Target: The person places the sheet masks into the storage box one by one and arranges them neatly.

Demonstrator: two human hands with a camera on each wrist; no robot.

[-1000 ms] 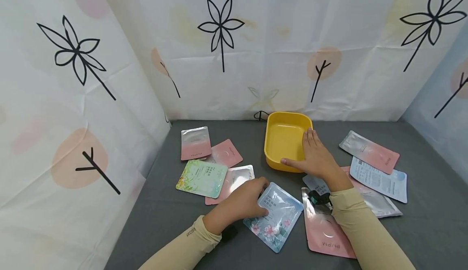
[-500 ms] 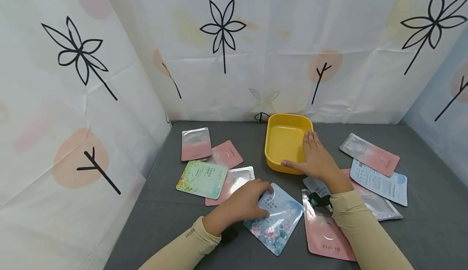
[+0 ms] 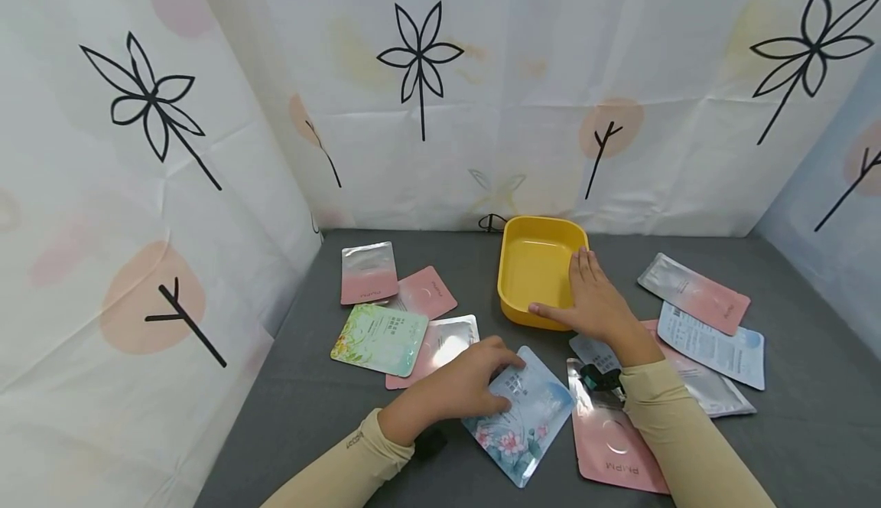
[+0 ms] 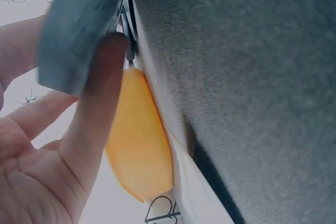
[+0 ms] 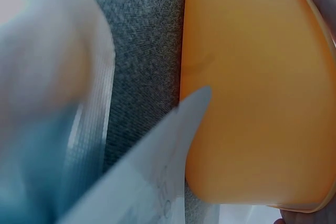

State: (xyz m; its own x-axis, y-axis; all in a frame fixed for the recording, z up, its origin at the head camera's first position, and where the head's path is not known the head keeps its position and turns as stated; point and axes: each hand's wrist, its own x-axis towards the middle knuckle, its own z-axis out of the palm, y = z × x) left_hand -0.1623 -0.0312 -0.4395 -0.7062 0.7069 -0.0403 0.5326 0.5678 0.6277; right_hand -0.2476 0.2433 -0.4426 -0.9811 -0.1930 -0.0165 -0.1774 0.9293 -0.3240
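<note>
My left hand (image 3: 464, 382) pinches a light-blue face mask packet (image 3: 533, 420) with pink flowers, index finger over its upper part and thumb by its left side. In the left wrist view the packet (image 4: 76, 35) stands between thumb and fingers, its lower end out of sight. My right hand (image 3: 597, 303) rests on the right rim of a yellow plastic tub (image 3: 530, 263), fingers straight along that side and thumb stretched over the near corner. The tub's wall (image 5: 257, 87) fills much of the right wrist view, with only bits of the hand at its edge.
Left of the tub lie a green packet (image 3: 381, 337) and several pink-silver packets (image 3: 368, 275). On the right, under and beside the right forearm, are pink packets (image 3: 616, 447) and a pale blue one (image 3: 712, 343). White patterned cloth (image 3: 523, 125) rises behind the grey table (image 3: 289, 431).
The left hand's index finger has slid further over the blue packet, which has shifted slightly right and nearer. The right hand has stayed on the tub.
</note>
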